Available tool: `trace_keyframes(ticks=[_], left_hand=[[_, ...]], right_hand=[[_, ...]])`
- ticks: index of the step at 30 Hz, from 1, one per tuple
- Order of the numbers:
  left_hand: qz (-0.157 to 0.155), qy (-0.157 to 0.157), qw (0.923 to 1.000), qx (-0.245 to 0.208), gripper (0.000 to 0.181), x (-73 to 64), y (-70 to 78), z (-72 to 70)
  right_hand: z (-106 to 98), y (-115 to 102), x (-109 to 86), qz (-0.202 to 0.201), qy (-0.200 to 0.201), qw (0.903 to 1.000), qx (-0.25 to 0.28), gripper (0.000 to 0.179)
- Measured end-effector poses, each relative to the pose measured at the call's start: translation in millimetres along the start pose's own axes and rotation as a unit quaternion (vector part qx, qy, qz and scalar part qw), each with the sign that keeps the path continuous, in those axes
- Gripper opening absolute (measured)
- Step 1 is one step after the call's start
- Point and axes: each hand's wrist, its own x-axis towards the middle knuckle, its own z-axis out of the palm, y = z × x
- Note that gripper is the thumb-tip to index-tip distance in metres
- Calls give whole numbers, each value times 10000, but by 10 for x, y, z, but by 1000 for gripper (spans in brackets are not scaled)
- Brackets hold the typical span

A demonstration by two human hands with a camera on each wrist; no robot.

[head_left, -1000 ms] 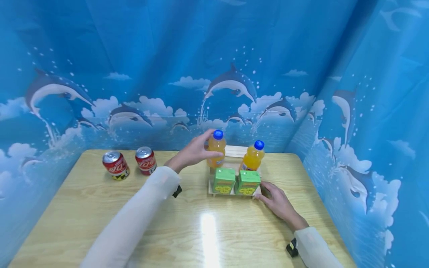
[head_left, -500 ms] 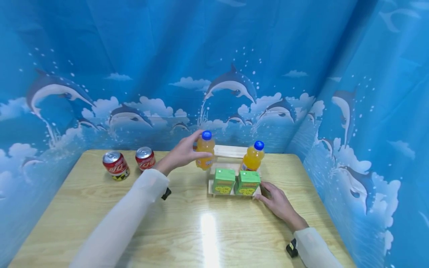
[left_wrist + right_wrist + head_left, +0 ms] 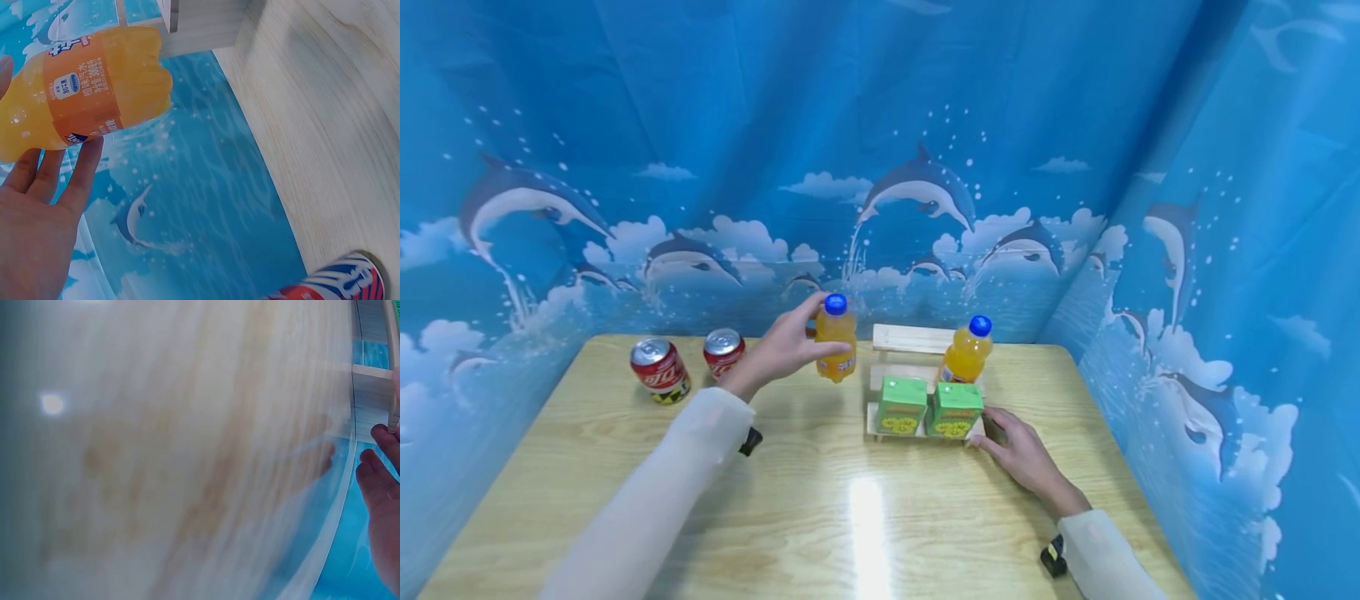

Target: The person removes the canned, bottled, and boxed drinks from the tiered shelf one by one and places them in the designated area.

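Observation:
In the head view my left hand (image 3: 786,342) grips a bottle of orange soda (image 3: 837,350) with a blue cap, held nearly upright left of a small wooden stepped rack (image 3: 904,337). The left wrist view shows this bottle (image 3: 94,84) above the table, fingers beneath its label. My right hand (image 3: 1022,450) holds the rack's front right corner between thumb and fingers; the right wrist view catches its fingers (image 3: 375,478) at the wooden end. On the rack's lowest step stand two green juice cartons (image 3: 901,407). A second orange soda bottle (image 3: 967,354) stands behind the right one.
Two red soda cans stand at the table's back left; the nearer-edge one (image 3: 658,371) is fully seen, the other can (image 3: 722,350) is partly behind my left wrist. A blue dolphin curtain (image 3: 760,167) closes off the back and sides of the wooden table (image 3: 790,517).
My left hand has carried the orange soda bottle leftward, off the rack and over the table beside it. The right hand stays at the rack's corner.

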Motion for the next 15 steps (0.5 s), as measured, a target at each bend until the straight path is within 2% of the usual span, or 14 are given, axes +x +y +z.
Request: trace_keyframes(ticks=[8, 15], left_hand=[[-306, 202, 9992, 134, 76, -136, -118, -133], [-308, 312, 9989, 189, 73, -259, -212, -238]], right_hand=[[-2, -5, 0, 76, -6, 10000, 7, 63], [-3, -11, 7, 186, -49, 9998, -9, 64]])
